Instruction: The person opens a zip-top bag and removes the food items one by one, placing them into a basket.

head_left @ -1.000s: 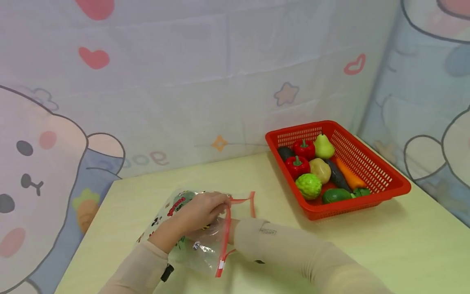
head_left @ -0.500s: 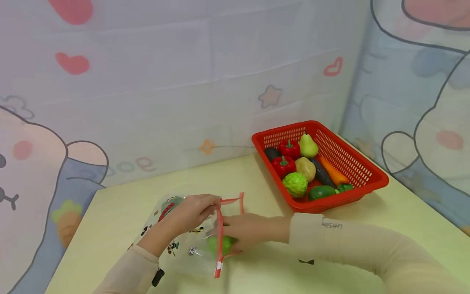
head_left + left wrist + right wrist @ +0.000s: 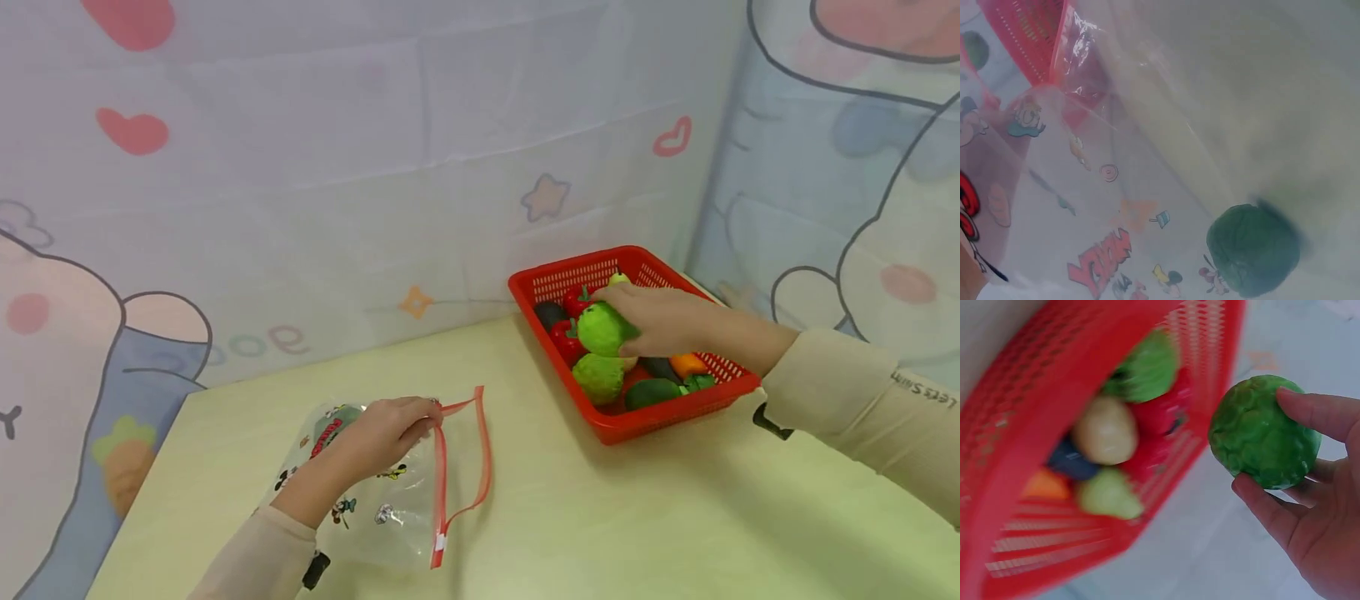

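My right hand (image 3: 663, 321) grips a bumpy green custard apple (image 3: 602, 329) above the red basket (image 3: 678, 408). In the right wrist view, thumb and fingers go round the custard apple (image 3: 1264, 434). Over on the left, my left hand (image 3: 390, 429) pinches the upper edge of a clear printed zip bag (image 3: 408, 517). The bag lies on the table, its red-edged mouth gaping to the right. A dark green round thing (image 3: 1252, 250) shows through the plastic in the left wrist view; its kind is unclear.
In the basket lie a second custard apple (image 3: 597, 379), red bell peppers (image 3: 566, 340), a pear (image 3: 1109, 494), a beige round item (image 3: 1105, 430), an orange carrot-like item (image 3: 687, 364) and dark green vegetables. A patterned cloth wall (image 3: 465, 225) stands behind the table.
My right hand has come out of the bag with the green custard apple and moved right, up over the basket. My left hand keeps hold of the bag's edge.
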Available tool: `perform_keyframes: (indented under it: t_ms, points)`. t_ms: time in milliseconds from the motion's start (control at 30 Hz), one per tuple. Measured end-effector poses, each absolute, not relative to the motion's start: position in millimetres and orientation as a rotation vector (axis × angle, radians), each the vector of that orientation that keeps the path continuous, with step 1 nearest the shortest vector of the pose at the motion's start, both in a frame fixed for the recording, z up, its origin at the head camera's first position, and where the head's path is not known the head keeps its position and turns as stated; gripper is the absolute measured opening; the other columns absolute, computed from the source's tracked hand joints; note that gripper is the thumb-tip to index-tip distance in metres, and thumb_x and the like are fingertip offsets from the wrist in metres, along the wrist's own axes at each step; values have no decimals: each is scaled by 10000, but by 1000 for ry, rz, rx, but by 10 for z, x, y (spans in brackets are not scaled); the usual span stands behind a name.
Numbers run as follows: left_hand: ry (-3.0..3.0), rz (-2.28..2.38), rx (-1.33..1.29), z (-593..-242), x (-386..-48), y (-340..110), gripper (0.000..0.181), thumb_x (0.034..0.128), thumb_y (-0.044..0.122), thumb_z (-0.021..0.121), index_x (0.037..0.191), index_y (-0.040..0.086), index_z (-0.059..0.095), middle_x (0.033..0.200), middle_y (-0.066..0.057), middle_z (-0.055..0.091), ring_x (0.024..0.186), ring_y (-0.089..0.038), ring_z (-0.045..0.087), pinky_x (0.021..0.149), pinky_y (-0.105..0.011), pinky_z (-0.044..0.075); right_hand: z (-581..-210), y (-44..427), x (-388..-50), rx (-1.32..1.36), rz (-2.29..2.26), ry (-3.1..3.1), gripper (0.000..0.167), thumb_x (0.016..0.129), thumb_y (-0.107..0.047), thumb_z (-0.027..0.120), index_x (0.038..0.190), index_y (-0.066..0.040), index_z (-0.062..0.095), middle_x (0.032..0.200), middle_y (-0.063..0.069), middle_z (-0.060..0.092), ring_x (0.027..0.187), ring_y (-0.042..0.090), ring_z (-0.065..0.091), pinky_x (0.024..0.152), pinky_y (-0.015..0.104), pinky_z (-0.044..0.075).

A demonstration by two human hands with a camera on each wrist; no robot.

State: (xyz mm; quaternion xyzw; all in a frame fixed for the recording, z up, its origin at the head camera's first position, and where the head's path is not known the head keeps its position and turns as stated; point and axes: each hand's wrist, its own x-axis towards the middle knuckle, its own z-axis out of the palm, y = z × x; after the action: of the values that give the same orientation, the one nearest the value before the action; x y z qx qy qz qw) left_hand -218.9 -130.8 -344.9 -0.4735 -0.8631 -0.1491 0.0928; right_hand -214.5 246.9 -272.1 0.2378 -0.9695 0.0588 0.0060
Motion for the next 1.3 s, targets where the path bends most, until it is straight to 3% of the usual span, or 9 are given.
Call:
perform_keyframes:
  t_ms: [133, 300, 533, 733, 933, 1033, 1300]
  points:
    - [-2577, -442, -1403, -3461, -2187, -1297, 102, 885, 70, 591, 985, 90, 599, 883, 26, 657, 700, -33, 573, 647, -180, 484, -2933, 2757, -2356, 658, 248, -3166, 643, 786, -148, 696, 1310, 28, 367, 1243, 206, 456, 1033, 303, 527, 898, 490, 453]
    - [-2604, -449, -1389, -3495, -2173, -1288, 103, 894, 85, 582, 994, 101, 604, 897, 35, 656, 705, -25, 557, 662, -189, 485, -3230, 2923, -2502, 601, 280, -3306, 597, 798, -128, 692, 1300, 41, 415, 1249, 290, 392, 1048, 366, 499, 924, 538, 421]
    - [-2644, -445, -1357, -3546, -2128, -1334, 89, 903, 104, 573, 982, 116, 613, 899, 43, 652, 732, -33, 568, 681, -205, 484, -3448, 2889, -2554, 607, 182, -3424, 567, 803, -152, 684, 1295, 14, 456, 1157, 227, 481, 991, 320, 504, 916, 512, 440]
    - [-2614, -436, -1345, -3539, -2134, -1359, 89, 892, 90, 587, 972, 119, 610, 884, 34, 652, 702, -32, 548, 666, -205, 483, -3424, 2820, -2573, 566, 140, -3432, 562, 803, -151, 681, 1295, -2, 454, 1126, 195, 485, 932, 282, 507, 891, 496, 461]
    - [-2609, -435, -1346, -3517, -2139, -1350, 75, 903, 100, 574, 971, 115, 602, 867, 25, 651, 711, -42, 551, 680, -217, 485, -3404, 2884, -2565, 568, 193, -3411, 668, 856, -178, 644, 1381, 62, 308, 1334, 334, 342, 1183, 444, 435, 973, 551, 377]
    - [-2616, -423, -1344, -3509, -2134, -1349, 76, 899, 99, 579, 970, 121, 597, 872, 31, 647, 709, -40, 536, 679, -215, 482, -3405, 2912, -2532, 603, 236, -3381, 701, 880, -192, 621, 1396, 94, 242, 1378, 356, 276, 1234, 471, 379, 991, 550, 359]
    - [-2580, -417, -1358, -3462, -2166, -1322, 81, 893, 81, 585, 967, 112, 592, 873, 29, 641, 682, -38, 511, 655, -196, 472, -3219, 2825, -2374, 726, 282, -3226, 623, 895, -196, 598, 1373, 77, 308, 1372, 312, 315, 1152, 408, 488, 953, 513, 413]
